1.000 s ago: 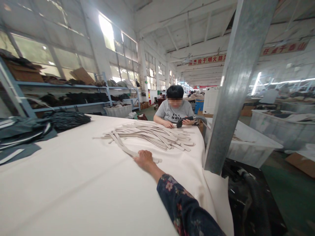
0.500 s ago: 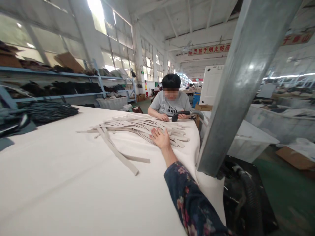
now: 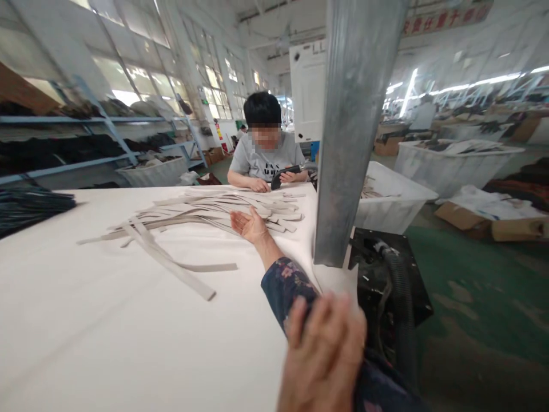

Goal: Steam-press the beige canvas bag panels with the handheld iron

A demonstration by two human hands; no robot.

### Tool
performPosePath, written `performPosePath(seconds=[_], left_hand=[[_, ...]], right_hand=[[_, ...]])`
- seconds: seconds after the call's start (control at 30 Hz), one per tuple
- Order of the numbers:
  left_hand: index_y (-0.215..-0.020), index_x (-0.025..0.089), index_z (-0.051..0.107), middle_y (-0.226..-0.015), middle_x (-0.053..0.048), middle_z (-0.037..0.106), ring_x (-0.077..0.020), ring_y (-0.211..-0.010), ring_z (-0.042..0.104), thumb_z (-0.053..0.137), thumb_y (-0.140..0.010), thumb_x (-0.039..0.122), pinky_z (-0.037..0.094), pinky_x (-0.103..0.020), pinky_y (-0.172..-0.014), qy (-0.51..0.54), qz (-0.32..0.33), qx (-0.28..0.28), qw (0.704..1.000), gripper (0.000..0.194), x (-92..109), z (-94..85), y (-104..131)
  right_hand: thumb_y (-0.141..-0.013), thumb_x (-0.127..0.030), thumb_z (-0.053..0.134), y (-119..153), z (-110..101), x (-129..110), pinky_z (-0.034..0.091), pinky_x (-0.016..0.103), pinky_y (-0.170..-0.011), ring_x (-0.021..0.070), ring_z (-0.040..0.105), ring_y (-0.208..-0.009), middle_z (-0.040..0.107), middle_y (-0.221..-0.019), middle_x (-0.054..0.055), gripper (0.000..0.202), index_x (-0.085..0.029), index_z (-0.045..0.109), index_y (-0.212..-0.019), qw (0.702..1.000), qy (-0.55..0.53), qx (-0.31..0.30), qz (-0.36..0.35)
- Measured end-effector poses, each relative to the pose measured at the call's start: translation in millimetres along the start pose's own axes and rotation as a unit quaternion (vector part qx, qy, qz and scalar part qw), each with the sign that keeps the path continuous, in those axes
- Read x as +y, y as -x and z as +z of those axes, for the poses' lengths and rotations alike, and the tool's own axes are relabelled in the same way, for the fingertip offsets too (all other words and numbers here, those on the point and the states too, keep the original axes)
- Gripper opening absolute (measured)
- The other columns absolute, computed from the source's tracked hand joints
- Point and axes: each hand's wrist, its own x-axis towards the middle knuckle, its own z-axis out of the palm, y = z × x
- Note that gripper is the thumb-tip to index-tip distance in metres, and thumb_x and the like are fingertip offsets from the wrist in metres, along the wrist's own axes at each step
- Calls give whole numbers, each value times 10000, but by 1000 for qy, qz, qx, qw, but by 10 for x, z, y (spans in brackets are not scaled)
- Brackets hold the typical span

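My right hand [image 3: 251, 226] reaches out over the near right part of a pile of beige fabric strips [image 3: 201, 213], palm turned up, fingers and thumb spread, with nothing in it. A dark floral sleeve [image 3: 289, 286] covers that forearm. Blurred by motion, my left hand [image 3: 319, 355] lies across the right forearm's sleeve with its back towards me. Its fingers look stretched out and slightly apart; whether they press on the cloth is unclear. Two longer strips [image 3: 171, 264] stick out of the pile towards me on the white tabletop [image 3: 107, 320].
Across the table a person in a grey shirt [image 3: 268, 157] holds a black curved tool [image 3: 285, 176]. A metal post [image 3: 354, 131] rises at the table's right edge, near a black box with a hose [image 3: 397, 286]. White bins [image 3: 388, 212] stand beyond; dark strips [image 3: 34, 209] lie at left.
The view has swung to the right. My right hand has turned from lying over the strips to palm up. My left hand has come into view over the right forearm.
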Motion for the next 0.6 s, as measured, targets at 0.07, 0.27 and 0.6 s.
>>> performPosePath(seconds=[0.07, 0.27, 0.6], left_hand=[[-1126, 277, 642, -1069, -27, 691, -191, -1111, 585, 255, -917, 567, 323, -383, -1093, 35, 58, -14, 998, 527, -25, 301, 0], [-1361, 193, 449, -1339, -107, 526, -233, -1260, 468, 349, -919, 484, 303, -393, -1106, 2, 41, 53, 998, 539, -178, 153, -28], [-1272, 241, 542, -1204, -67, 640, -214, -1189, 544, 349, -936, 415, 372, -413, -1070, 44, 51, 25, 997, 425, -79, 267, 36]], right_hand=[[-973, -430, 377, -7, 5, 7, 571, 313, -653, 187, 674, -759, 707, -841, 121, 418, -69, 587, -987, 1000, 20, 6, 5], [-980, -425, 375, -11, 20, 23, 562, 286, -695, 159, 668, -751, 713, -833, 109, 414, -78, 601, -978, 998, 53, 30, 3], [-965, -434, 447, 34, 65, 70, 536, 293, -677, 136, 653, -716, 678, -831, 54, 386, -96, 624, -908, 990, 119, 79, 11]])
